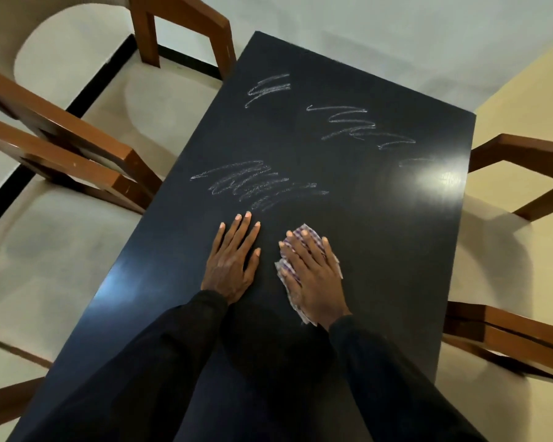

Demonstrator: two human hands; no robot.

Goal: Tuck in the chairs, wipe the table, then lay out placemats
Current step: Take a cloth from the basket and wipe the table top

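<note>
Head view: we log the right hand [312, 275] lying flat on a folded checked cloth [313, 237], fingers straight and slightly spread, pressing rather than gripping. We judge this spreads the palm's load across the cloth for a wiping stroke. Cloth and hand sit on the black table [380, 234], midway between its long edges and nearer the near edge. The left hand [232, 266] lies just beside them, fingers straight and splayed on bare tabletop, probably as a brace. We count three chalk scribbles [253, 183]: one just beyond the left fingertips, two toward the far edge, so wiping looks barely begun. Wooden armchairs [77, 161] stand against both long edges, so tucking seems done. No placemats in view.
</note>
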